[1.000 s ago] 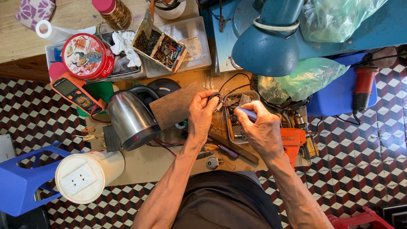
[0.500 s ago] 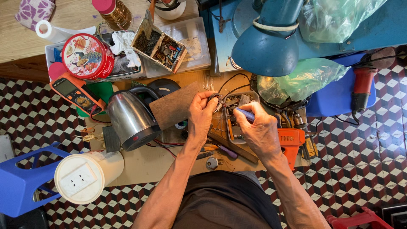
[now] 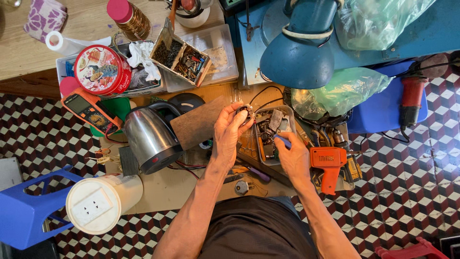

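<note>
- Small wired part (image 3: pixel 245 113) sits pinched in the left hand (image 3: pixel 229 130), above the metal parts tray (image 3: pixel 261 144).
- Right hand (image 3: pixel 293 156) grips a blue-handled tool (image 3: pixel 282 140) — tip down in the tray.
- Risk: trailing black wires (image 3: pixel 263 92) could snag — a tug might pull the part loose beside the steel kettle (image 3: pixel 151 139).

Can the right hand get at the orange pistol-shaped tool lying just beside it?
Probably yes. The right hand sits right next to the orange pistol-shaped tool with nothing between them, but its fingers pinch a blue-handled tool, which it would likely have to put down first.
</note>
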`<state>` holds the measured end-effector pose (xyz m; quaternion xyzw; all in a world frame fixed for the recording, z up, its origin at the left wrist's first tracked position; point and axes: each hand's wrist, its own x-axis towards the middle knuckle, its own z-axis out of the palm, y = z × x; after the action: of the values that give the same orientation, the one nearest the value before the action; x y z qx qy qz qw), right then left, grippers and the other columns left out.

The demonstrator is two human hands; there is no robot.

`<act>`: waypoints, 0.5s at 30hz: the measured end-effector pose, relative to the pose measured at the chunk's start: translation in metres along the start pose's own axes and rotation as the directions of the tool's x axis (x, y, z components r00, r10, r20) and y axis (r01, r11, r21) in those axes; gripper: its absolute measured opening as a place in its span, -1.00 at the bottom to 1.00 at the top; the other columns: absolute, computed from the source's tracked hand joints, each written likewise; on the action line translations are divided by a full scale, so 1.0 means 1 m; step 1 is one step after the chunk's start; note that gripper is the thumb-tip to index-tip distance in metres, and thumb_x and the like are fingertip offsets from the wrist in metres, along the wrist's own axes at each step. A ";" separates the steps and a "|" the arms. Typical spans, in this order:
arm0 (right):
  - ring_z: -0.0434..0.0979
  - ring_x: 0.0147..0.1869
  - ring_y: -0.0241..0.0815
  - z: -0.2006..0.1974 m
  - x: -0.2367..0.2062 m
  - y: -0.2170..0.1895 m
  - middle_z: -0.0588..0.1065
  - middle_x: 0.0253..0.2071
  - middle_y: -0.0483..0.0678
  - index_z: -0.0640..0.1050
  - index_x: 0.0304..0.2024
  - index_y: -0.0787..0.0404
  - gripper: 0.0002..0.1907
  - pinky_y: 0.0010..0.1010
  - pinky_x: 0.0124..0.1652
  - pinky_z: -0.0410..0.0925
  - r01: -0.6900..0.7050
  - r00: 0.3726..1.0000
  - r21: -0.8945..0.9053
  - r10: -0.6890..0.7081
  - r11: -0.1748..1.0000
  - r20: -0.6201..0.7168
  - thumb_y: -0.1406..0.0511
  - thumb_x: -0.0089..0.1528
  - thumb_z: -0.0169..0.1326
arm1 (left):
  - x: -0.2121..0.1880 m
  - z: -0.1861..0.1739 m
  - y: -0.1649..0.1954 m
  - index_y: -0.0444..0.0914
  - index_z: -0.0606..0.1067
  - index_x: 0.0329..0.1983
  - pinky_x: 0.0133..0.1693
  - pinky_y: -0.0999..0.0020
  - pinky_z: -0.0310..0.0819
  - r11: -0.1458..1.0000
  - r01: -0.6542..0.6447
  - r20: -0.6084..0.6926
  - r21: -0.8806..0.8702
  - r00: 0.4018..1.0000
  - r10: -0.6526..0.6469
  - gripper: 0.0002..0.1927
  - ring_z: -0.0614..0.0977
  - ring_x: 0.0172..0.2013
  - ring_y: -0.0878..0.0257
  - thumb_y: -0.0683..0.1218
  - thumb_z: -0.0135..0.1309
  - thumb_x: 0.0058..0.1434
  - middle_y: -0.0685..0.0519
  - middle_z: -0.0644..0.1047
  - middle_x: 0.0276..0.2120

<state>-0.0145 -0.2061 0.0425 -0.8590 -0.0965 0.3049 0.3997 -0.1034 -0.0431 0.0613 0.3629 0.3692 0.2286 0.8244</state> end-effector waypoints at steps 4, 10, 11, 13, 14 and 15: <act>0.57 -0.14 -0.03 0.022 0.012 0.052 0.58 -0.19 0.12 0.57 0.07 0.24 -0.67 -0.29 -0.13 0.41 0.188 0.980 -0.052 -0.185 0.981 0.067 0.26 0.28 0.10 | -0.002 -0.001 0.003 -0.29 0.41 0.20 -0.05 0.38 0.61 0.997 0.049 -0.006 0.055 0.999 -0.049 -0.63 0.65 -0.11 0.27 -0.12 0.05 0.36 0.00 0.56 -0.07; 0.55 0.06 0.16 0.015 0.010 0.088 0.57 -0.01 0.20 0.57 0.07 0.28 -0.65 -0.20 0.04 0.37 0.363 0.932 -0.195 -0.356 0.911 0.068 0.28 0.26 0.07 | -0.011 -0.012 -0.001 -0.28 0.41 0.27 -0.09 0.40 0.61 0.999 0.046 0.070 -0.012 0.997 -0.045 -0.62 0.63 -0.18 0.28 -0.10 0.01 0.42 -0.03 0.55 -0.09; 0.59 0.01 0.12 0.007 0.007 0.090 0.58 -0.03 0.18 0.57 0.05 0.26 -0.68 -0.23 0.01 0.39 0.275 0.961 -0.169 -0.275 0.946 0.025 0.28 0.28 0.04 | -0.013 -0.015 0.000 -0.29 0.40 0.27 -0.09 0.40 0.61 0.997 0.067 0.068 -0.039 0.996 -0.064 -0.60 0.63 -0.18 0.29 -0.11 0.03 0.40 -0.02 0.55 -0.08; 0.64 -0.09 0.08 -0.008 0.004 0.093 0.60 -0.11 0.15 0.59 0.01 0.24 -0.71 -0.25 -0.05 0.43 0.086 0.994 -0.149 -0.094 0.985 -0.052 0.25 0.31 0.02 | -0.019 -0.024 0.003 -0.31 0.39 0.28 -0.08 0.41 0.61 0.990 0.110 0.056 -0.091 0.993 -0.105 -0.58 0.63 -0.17 0.31 -0.14 0.07 0.37 -0.01 0.54 -0.07; 0.65 -0.14 0.08 -0.015 0.006 0.093 0.61 -0.18 0.14 0.60 -0.02 0.23 -0.72 -0.23 -0.08 0.43 -0.016 0.996 -0.154 0.002 0.988 -0.092 0.23 0.32 0.03 | -0.022 -0.028 0.005 -0.31 0.37 0.26 -0.08 0.41 0.61 0.991 0.112 0.019 -0.068 0.994 -0.111 -0.57 0.64 -0.18 0.29 -0.15 0.09 0.34 -0.03 0.54 -0.09; 0.66 -0.18 0.09 -0.021 0.007 0.093 0.62 -0.24 0.13 0.61 -0.05 0.22 -0.73 -0.21 -0.11 0.44 -0.119 0.986 -0.154 0.099 0.981 -0.134 0.20 0.32 0.04 | -0.024 -0.032 0.007 -0.31 0.35 0.24 -0.09 0.40 0.61 0.992 0.117 -0.016 -0.044 0.993 -0.118 -0.56 0.65 -0.19 0.28 -0.16 0.11 0.31 -0.04 0.54 -0.10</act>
<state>-0.0030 -0.2780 -0.0196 -0.9100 -0.0482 0.2631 0.3168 -0.1437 -0.0401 0.0625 0.3206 0.3925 0.1908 0.8407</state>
